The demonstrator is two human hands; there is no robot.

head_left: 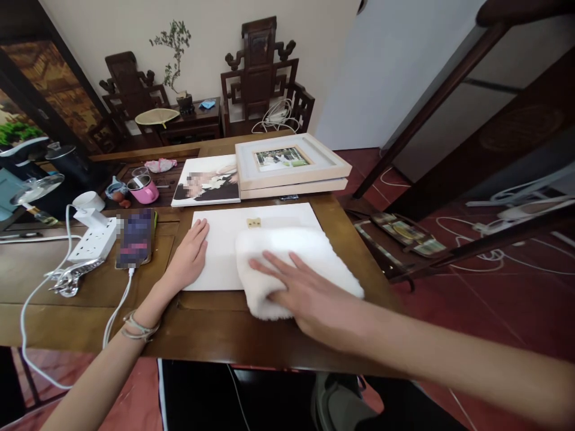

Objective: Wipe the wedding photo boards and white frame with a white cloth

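A white panel (220,248) lies flat on the wooden table, with a small brass-coloured hanger plate (254,222) near its far edge. My left hand (191,251) rests on the panel's left edge, fingers stretched out and close together. On the panel's right part lies a fluffy white cloth (314,245), folded and overhanging the near edge. My right hand (300,287) grips this cloth from above, its fingers spread over it and the thumb at the fold. The cloth hides much of the panel's right half.
Behind the panel lie a photo print panel (209,179) and stacked wooden picture frames (291,160). To the left are a phone (136,238) on a charging cable, a power strip (94,239) and a pink cup (144,189). The table's right edge (372,263) is near the cloth.
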